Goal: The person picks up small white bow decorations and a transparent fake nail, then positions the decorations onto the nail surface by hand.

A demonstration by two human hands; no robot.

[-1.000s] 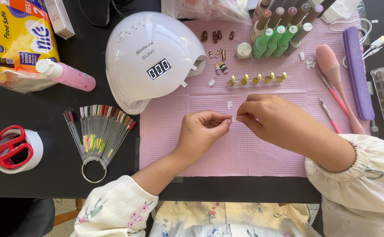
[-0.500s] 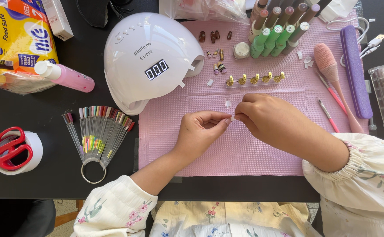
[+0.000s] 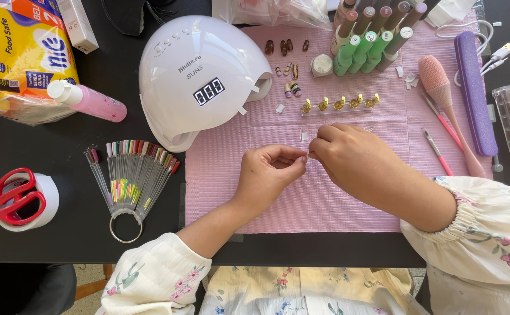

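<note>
Both hands have stayed close together over the pink mat point(image 3: 325, 198), almost where they were a moment ago. They have only slid a tiny bit to the left and down.

The left hand point(image 3: 269, 175) is curled, with its fingertips pinched near the thumb. The right hand point(image 3: 348, 157) is curled too, and its fingertips meet the left ones. Something very small sits between the fingertips, but it is too tiny to tell what it is. So both hands are pinched shut, touching each other above the middle of the mat.

Just above the hands lies a small clear nail tip point(image 3: 304, 137) on the mat. A row of little gold stands point(image 3: 341, 104) sits a bit further up. A big white nail lamp point(image 3: 202, 79) stands to the upper left, partly on the mat. Green-capped polish bottles point(image 3: 366, 44) lie at the top. A pink brush point(image 3: 442, 96) and a purple nail file point(image 3: 475, 93) lie on the right.

On the black desk point(image 3: 62, 233), a fan of colour sample sticks point(image 3: 129, 175) lies to the left. Red scissors point(image 3: 13, 198) rest on a roll of white tape. A pink bottle point(image 3: 88, 100) lies near a yellow pack.
</note>
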